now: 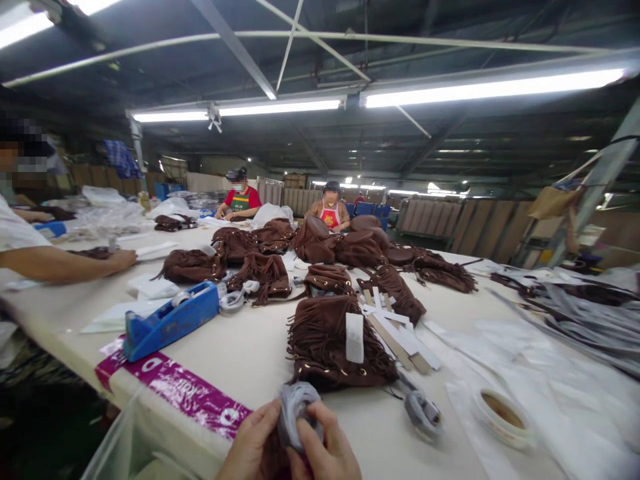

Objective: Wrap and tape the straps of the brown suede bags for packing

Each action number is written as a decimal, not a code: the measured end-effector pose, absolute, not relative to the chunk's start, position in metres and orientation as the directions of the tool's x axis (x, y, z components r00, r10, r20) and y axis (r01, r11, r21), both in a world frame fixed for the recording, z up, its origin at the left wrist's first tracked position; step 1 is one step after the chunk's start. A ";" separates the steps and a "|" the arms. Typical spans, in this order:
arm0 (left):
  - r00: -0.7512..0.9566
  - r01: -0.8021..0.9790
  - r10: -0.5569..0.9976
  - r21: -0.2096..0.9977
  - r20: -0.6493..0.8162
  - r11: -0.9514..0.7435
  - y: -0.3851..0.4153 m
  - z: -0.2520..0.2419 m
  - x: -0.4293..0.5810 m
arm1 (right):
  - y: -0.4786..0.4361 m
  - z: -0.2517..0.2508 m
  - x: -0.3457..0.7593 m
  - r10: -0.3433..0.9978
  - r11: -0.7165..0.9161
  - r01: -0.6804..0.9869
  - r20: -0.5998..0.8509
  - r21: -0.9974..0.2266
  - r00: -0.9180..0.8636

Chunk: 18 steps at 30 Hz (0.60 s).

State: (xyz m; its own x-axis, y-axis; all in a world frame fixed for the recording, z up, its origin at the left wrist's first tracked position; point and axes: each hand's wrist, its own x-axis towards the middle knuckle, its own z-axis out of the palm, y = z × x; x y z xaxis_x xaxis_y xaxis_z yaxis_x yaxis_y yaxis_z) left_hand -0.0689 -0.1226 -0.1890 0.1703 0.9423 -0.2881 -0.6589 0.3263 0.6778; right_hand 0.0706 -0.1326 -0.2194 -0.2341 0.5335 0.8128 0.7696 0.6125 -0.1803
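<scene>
At the table's near edge I hold a small coiled bundle wrapped in grey film (pixel 294 408), perhaps a rolled strap, between both hands. My left hand (pixel 254 437) grips its left side, while the fingers of my right hand (pixel 327 445) press on it from the right. Just beyond lies a brown fringed bag (pixel 325 340) with gold eyelets and a white tag (pixel 355 337). To its right rests another grey-wrapped coil (pixel 423 415). Several more brown fringed bags (pixel 260 275) are heaped farther back. What my lower fingers touch is partly hidden.
A blue tape dispenser (pixel 173 319) stands left, near purple printed tape (pixel 175 387) along the edge. On the right are a tape roll (pixel 503 417), plastic sheets (pixel 555 373) and card strips (pixel 400 333). A co-worker's arm (pixel 65 267) reaches in from the left; two people sit across.
</scene>
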 end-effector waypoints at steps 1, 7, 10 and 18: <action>0.174 -0.660 0.943 0.678 -0.282 0.325 -0.123 -0.189 -0.069 | -0.134 -0.219 0.071 0.530 0.610 0.773 0.815 -0.175 -0.234; 0.187 -0.669 0.939 0.662 -0.289 0.337 -0.129 -0.180 -0.069 | -0.137 -0.216 0.069 0.533 0.611 0.776 0.807 -0.158 -0.256; 0.219 -0.659 0.932 0.661 -0.287 0.359 -0.129 -0.178 -0.070 | -0.136 -0.214 0.068 0.519 0.613 0.780 0.808 -0.124 -0.280; 0.256 -0.638 0.912 0.653 -0.320 0.408 -0.125 -0.182 -0.076 | -0.133 -0.222 0.071 0.492 0.618 0.782 0.814 -0.076 -0.310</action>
State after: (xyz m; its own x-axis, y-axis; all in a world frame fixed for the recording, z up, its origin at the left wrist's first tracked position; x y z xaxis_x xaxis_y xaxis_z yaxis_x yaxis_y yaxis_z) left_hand -0.0757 -0.1247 -0.1822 0.2557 0.9122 -0.3201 -0.6376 0.4080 0.6535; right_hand 0.0710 -0.1327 -0.2217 -0.3099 0.4918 0.8137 0.7824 0.6182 -0.0757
